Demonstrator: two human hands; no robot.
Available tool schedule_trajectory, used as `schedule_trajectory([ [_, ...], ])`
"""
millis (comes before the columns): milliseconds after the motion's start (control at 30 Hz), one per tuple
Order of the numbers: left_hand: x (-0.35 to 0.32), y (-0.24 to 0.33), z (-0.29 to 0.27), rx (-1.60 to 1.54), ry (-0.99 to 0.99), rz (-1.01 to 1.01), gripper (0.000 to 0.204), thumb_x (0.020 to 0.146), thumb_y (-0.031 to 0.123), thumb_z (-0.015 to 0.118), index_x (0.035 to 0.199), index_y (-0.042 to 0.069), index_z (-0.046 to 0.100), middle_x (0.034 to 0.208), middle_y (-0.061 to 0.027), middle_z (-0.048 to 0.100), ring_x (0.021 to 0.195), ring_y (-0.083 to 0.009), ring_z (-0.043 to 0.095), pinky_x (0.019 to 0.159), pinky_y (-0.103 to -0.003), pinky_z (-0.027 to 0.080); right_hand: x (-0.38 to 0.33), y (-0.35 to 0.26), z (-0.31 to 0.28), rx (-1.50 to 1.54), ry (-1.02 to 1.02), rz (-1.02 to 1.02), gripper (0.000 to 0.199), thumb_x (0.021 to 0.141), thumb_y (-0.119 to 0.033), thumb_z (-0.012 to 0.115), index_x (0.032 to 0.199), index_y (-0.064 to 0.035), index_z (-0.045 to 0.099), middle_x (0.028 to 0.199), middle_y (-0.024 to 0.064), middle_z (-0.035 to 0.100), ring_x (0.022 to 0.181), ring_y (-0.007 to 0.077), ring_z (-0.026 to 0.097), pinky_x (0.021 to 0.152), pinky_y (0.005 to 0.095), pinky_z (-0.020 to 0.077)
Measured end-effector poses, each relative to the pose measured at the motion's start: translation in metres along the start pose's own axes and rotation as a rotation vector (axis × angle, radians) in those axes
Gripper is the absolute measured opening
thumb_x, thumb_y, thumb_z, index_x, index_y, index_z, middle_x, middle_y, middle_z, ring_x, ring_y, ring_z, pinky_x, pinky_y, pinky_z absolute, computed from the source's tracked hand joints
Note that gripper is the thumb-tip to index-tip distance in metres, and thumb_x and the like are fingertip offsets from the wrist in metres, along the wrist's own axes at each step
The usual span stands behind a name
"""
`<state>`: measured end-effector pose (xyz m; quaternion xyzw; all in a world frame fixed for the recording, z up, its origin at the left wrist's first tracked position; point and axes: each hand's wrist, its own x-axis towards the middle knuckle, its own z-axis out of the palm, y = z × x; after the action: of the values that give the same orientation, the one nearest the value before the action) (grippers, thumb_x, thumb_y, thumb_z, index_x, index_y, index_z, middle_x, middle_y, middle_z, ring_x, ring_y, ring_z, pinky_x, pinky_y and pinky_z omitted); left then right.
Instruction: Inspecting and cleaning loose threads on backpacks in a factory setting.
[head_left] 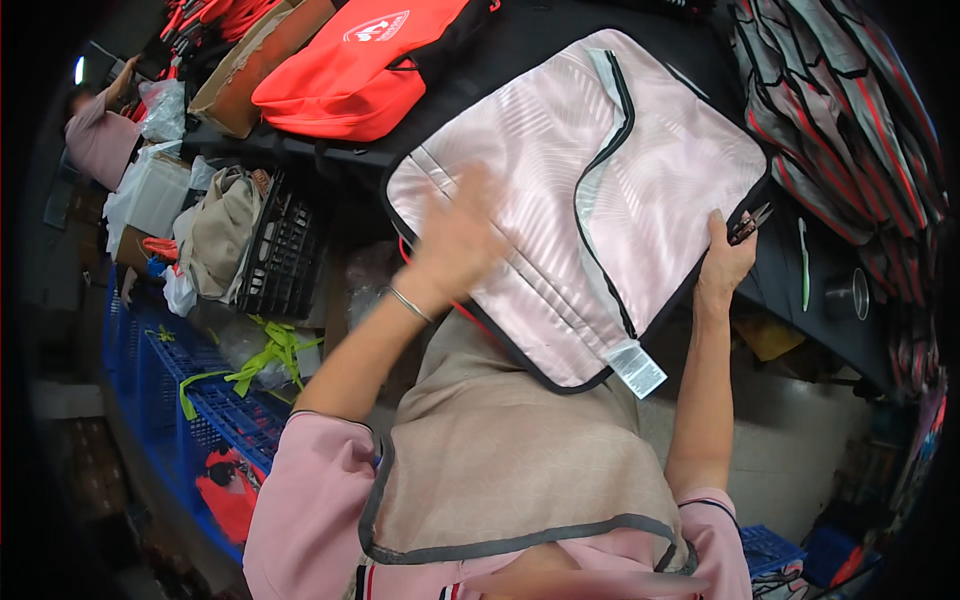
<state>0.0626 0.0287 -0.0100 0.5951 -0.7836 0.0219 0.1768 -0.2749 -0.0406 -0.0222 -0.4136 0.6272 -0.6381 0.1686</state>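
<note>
A pale pink backpack panel with black piping and a white tag lies across the dark table edge in front of me. My left hand rests flat and blurred on its left part, fingers spread, a thin bracelet at the wrist. At the panel's right edge, my right hand grips the fabric and also holds small dark snips between the fingers.
A red backpack lies behind the panel at upper left, grey-and-red striped bags at right. A white pen and a small metal cup sit on the table. Black crate, blue crates and another person are at left.
</note>
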Motion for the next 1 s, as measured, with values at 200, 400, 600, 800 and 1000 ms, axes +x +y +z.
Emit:
schedule_trajectory([
  [200, -0.031, 0.069, -0.009, -0.422, -0.322, 0.404, 0.047, 0.096, 0.039, 0.053, 0.132, 0.009, 0.058, 0.137, -0.0319, 0.049, 0.128, -0.0460, 0.047, 0.108, -0.045, 0.038, 0.004, -0.010, 0.010, -0.018, -0.082, 0.033, 0.037, 0.088, -0.013, 0.069, 0.116, 0.0076, 0.059, 0.104, 0.0114, 0.065, 0.093, 0.0185, 0.061, 0.086, 0.0317, 0.0483],
  [400, 0.080, 0.046, -0.046, -0.758, -0.110, 0.219, 0.022, 0.095, 0.003, 0.054, 0.111, 0.000, 0.068, 0.110, -0.0167, 0.070, 0.107, -0.0307, 0.066, 0.094, -0.036, 0.051, 0.022, -0.009, 0.013, 0.027, -0.291, 0.081, 0.041, 0.089, -0.021, 0.064, 0.120, 0.0049, 0.060, 0.103, 0.0174, 0.069, 0.094, 0.0225, 0.065, 0.087, 0.0340, 0.0493],
  [600, 0.192, 0.022, 0.002, -0.125, -0.061, 0.581, 0.061, 0.073, -0.014, 0.048, 0.129, 0.010, 0.059, 0.141, -0.0138, 0.052, 0.136, -0.0363, 0.041, 0.113, -0.046, 0.032, 0.095, 0.037, -0.012, -0.337, -0.108, 0.120, 0.051, 0.086, -0.024, 0.066, 0.129, 0.0044, 0.056, 0.113, 0.0222, 0.067, 0.104, 0.0328, 0.066, 0.094, 0.0370, 0.0479],
  [800, 0.226, 0.000, 0.032, 0.058, -0.198, 0.597, 0.056, 0.077, -0.006, 0.056, 0.129, 0.013, 0.057, 0.131, -0.0112, 0.056, 0.140, -0.0324, 0.038, 0.115, -0.057, 0.025, 0.142, 0.068, -0.049, -0.468, -0.074, -0.100, 0.047, 0.082, -0.018, 0.062, 0.124, 0.0044, 0.060, 0.116, 0.0276, 0.064, 0.108, 0.0425, 0.060, 0.099, 0.0441, 0.0453],
  [1000, 0.222, -0.018, 0.030, -0.010, 0.048, 0.649, 0.031, 0.076, -0.003, 0.059, 0.103, 0.009, 0.065, 0.099, -0.0118, 0.059, 0.104, -0.0322, 0.058, 0.107, -0.048, 0.037, 0.140, 0.081, -0.140, -1.185, 0.249, -0.253, 0.035, 0.087, -0.024, 0.066, 0.118, -0.0078, 0.063, 0.115, 0.0126, 0.060, 0.107, 0.0338, 0.055, 0.093, 0.0462, 0.0439],
])
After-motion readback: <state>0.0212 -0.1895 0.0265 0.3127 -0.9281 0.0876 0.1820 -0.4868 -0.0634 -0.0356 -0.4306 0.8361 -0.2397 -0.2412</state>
